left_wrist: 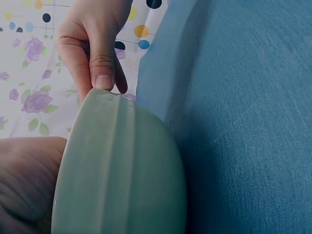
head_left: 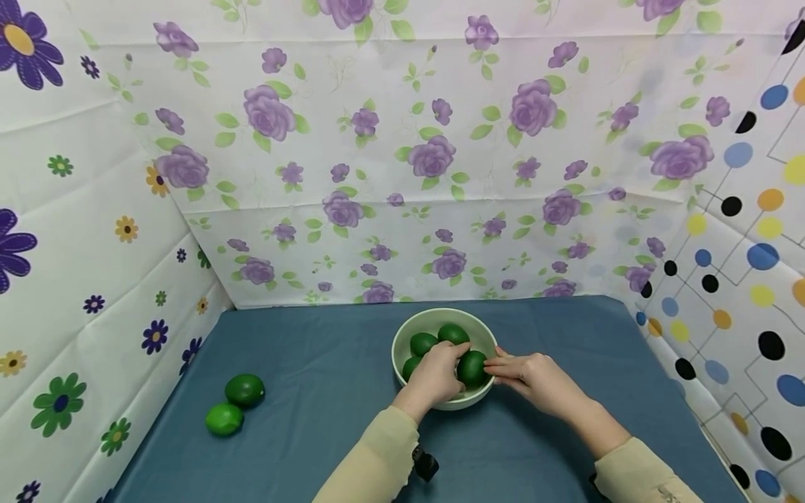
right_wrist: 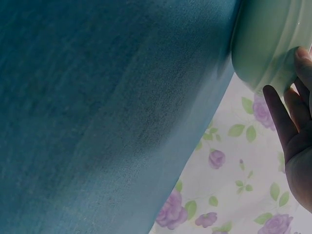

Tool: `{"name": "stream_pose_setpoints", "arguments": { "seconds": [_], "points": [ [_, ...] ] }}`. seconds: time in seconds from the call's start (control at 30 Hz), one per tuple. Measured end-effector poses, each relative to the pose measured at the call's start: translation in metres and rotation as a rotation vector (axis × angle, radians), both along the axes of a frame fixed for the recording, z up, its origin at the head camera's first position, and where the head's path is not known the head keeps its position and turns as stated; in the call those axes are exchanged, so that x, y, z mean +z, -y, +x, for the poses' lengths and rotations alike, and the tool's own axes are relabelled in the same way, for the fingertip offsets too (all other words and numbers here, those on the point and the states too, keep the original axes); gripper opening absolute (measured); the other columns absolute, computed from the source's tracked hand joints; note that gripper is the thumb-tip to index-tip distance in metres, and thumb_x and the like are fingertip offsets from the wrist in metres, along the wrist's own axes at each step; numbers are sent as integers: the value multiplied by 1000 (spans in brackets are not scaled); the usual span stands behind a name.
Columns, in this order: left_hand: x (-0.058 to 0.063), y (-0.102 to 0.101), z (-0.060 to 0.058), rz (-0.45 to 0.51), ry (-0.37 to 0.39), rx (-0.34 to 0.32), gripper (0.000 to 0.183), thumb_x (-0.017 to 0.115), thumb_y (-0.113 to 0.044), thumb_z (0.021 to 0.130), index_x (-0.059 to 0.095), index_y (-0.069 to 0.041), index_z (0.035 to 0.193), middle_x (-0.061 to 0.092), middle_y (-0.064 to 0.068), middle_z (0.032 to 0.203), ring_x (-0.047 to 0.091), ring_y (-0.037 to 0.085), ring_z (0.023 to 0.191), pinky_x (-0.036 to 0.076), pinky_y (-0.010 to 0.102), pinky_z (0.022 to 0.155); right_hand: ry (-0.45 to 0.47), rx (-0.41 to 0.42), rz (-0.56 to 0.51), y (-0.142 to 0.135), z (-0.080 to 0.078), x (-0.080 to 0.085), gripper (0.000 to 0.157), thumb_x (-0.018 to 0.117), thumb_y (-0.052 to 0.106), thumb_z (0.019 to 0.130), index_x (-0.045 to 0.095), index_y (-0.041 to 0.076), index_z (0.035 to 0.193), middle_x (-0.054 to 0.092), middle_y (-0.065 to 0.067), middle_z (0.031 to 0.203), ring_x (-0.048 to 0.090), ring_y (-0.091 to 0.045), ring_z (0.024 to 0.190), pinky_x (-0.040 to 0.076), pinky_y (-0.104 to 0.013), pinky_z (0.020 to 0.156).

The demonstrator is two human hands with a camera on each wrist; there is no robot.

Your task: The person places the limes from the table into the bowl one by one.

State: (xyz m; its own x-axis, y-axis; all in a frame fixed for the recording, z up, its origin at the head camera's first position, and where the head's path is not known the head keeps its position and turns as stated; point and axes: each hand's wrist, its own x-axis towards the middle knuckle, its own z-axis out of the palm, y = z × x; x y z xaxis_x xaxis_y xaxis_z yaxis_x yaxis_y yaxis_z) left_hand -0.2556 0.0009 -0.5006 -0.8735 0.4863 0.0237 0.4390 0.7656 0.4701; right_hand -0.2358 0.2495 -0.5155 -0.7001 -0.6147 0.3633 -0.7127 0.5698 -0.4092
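In the head view a pale green bowl [head_left: 483,338] holds several dark green oval fruits, including one at the back [head_left: 453,334] and one at the left [head_left: 423,344]. My left hand [head_left: 434,376] reaches inside, its thumb and forefinger around a dark green oval fruit [head_left: 474,370] at the bowl's right side. My right hand [head_left: 546,383] pinches the right rim; the left wrist view shows its thumb [left_wrist: 103,80] on the outer wall. Part of my left hand [left_wrist: 27,180] is hidden behind the bowl there. Its other fingers are hard to see.
On the left of the blue cloth [head_left: 314,391] lie a dark green oval fruit [head_left: 245,390] and a brighter green lime [head_left: 223,419], touching. A purple-flowered sheet [head_left: 377,168] hangs behind, with patterned sheets at both sides. A small black device [head_left: 425,464] sits at my left wrist.
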Motion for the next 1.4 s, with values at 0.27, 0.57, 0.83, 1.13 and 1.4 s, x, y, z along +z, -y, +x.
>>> {"name": "stream_pose_setpoints", "arguments": {
  "seconds": [0.27, 0.57, 0.83, 1.13, 1.4],
  "points": [
    [-2, -1, 0, 22, -3, 16, 71, 88, -5, 89, 61, -10, 154, 67, 14, 139, 69, 28, 117, 63, 38, 87, 4, 5, -3, -1, -2, -2, 37, 80, 11, 96, 79, 16, 133, 74, -2, 134, 65, -32, 130, 65, -41, 88],
    [-3, -1, 0, 29, -6, 29, 72, 89, -7, 88, 61, -11, 154, 67, 14, 140, 68, 30, 119, 63, 40, 89, -16, 11, -5, 0, -1, -2, 35, 80, 13, 97, 80, 16, 132, 74, -2, 133, 66, -32, 129, 65, -40, 87],
    [-1, 0, 0, 28, -4, 32, 72, 90, -10, 89, 60, -12, 155, 65, 14, 143, 66, 30, 125, 62, 42, 94, -2, 18, -17, 1, 0, 1, 35, 79, 12, 97, 80, 16, 132, 74, -3, 134, 66, -35, 129, 65, -36, 85],
    [4, 8, 7, 29, -43, 35, 67, 86, -20, 95, 59, -15, 156, 63, 11, 147, 65, 27, 127, 61, 41, 96, -17, 26, -17, 2, 0, 0, 35, 80, 11, 97, 80, 14, 132, 74, -5, 133, 66, -36, 128, 66, -35, 83],
    [9, 23, 13, 86, -128, 52, 60, 81, -27, 100, 60, -19, 156, 66, 8, 142, 70, 22, 113, 62, 33, 80, 37, 23, 1, -1, -1, -1, 36, 77, 15, 100, 77, 14, 136, 71, -5, 139, 62, -35, 133, 65, -40, 89]
  ]
}}
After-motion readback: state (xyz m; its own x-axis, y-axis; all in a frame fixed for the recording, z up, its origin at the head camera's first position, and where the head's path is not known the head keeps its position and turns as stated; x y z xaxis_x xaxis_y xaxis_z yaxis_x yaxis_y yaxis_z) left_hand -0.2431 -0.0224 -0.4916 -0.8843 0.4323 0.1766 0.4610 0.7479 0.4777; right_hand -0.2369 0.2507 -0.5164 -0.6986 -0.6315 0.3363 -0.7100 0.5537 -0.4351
